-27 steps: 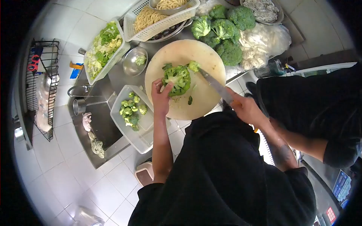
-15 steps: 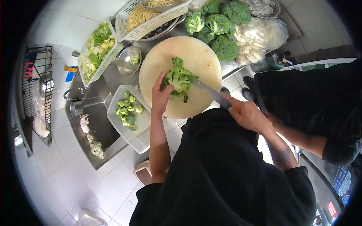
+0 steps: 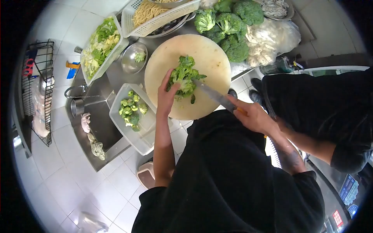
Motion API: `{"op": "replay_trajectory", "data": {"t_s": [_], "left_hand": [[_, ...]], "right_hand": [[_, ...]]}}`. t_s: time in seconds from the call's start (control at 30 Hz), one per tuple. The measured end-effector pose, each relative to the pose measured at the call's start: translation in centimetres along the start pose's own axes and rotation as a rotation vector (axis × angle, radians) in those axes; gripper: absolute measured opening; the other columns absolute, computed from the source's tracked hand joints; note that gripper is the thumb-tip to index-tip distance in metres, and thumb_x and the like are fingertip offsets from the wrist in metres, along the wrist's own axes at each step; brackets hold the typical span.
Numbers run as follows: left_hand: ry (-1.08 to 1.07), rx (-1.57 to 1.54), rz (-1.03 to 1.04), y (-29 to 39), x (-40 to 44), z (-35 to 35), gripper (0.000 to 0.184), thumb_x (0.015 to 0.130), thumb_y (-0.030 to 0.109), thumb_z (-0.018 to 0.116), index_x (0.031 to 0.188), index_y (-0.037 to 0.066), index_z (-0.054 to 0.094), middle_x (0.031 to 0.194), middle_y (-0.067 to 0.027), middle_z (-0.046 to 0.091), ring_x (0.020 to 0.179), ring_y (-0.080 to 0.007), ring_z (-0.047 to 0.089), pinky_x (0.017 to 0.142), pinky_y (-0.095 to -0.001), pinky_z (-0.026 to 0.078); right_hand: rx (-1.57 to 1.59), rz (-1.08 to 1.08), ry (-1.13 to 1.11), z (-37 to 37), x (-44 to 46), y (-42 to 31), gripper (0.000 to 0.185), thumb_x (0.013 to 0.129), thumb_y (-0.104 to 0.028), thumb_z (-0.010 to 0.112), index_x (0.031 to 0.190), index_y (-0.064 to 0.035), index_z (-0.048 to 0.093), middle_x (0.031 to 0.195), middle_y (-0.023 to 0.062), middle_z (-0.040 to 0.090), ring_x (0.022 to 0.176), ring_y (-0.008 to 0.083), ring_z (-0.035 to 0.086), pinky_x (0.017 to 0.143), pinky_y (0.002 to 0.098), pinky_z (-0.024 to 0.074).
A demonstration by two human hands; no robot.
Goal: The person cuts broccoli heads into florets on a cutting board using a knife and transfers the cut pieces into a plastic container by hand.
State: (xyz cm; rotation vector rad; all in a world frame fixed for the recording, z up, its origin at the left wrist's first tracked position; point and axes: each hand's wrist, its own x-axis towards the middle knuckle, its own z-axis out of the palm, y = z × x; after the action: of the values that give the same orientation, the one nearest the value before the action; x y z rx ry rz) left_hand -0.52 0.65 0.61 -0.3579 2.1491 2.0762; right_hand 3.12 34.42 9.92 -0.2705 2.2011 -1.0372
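Note:
On the round cutting board (image 3: 211,54) lies a head of broccoli (image 3: 185,75), its cut stem side facing up. My left hand (image 3: 168,91) grips its left side, with fingers and thumb around the florets. In my right hand (image 3: 252,115) is a kitchen knife (image 3: 214,96), held by its orange-and-dark handle. The blade's tip reaches the broccoli's right side, among the stalks; how deep it sits I cannot tell. Left of the board, a clear plastic tub (image 3: 145,134) holds several cut florets (image 3: 130,108).
Whole broccoli heads (image 3: 235,46) and a plastic bag (image 3: 285,37) lie behind the board. A metal bowl (image 3: 132,64), a basket of chopped greens (image 3: 101,46) and a noodle basket (image 3: 167,15) stand around it. A sink (image 3: 105,128) is left; another person (image 3: 311,101) stands right.
The knife tip has shifted slightly left, further in at the broccoli's stalks. My left hand keeps its hold. The whole view has shifted a little.

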Motion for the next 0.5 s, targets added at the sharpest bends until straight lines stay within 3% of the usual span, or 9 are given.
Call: {"op": "replay_trajectory", "data": {"t_s": [0.17,0.3,0.5], "left_hand": [[0.026,-0.001,0.003,0.8,-0.3,0.7,0.063,0.093,0.012,0.072,0.152,0.007,0.049,0.135,-0.0086,0.063,0.116,-0.0140,0.060,0.101,-0.0298,0.048],[0.003,0.036,0.029,1.3,-0.6,0.6,0.063,0.093,0.010,0.070,0.152,0.008,0.049,0.134,-0.0090,0.064,0.117,-0.0146,0.060,0.103,-0.0299,0.047],[0.001,0.144,0.072,0.6,0.0,0.4,0.060,0.092,0.010,0.070,0.148,0.005,0.051,0.141,-0.0104,0.060,0.122,-0.0179,0.059,0.107,-0.0321,0.045]], "right_hand": [[0.025,-0.030,-0.005,0.2,-0.2,0.8,0.060,0.097,-0.014,0.060,0.154,-0.0242,0.046,0.081,0.0173,0.069,0.070,0.0244,0.065,0.074,0.0376,0.0530],[0.014,-0.028,-0.022,0.6,0.5,0.9,0.060,0.097,-0.013,0.060,0.155,-0.0208,0.046,0.081,0.0158,0.068,0.069,0.0197,0.062,0.073,0.0353,0.0521],[0.061,-0.069,0.026,1.9,0.9,1.6,0.060,0.097,-0.013,0.058,0.155,-0.0204,0.045,0.076,0.0163,0.065,0.066,0.0204,0.061,0.071,0.0346,0.0518]]}}
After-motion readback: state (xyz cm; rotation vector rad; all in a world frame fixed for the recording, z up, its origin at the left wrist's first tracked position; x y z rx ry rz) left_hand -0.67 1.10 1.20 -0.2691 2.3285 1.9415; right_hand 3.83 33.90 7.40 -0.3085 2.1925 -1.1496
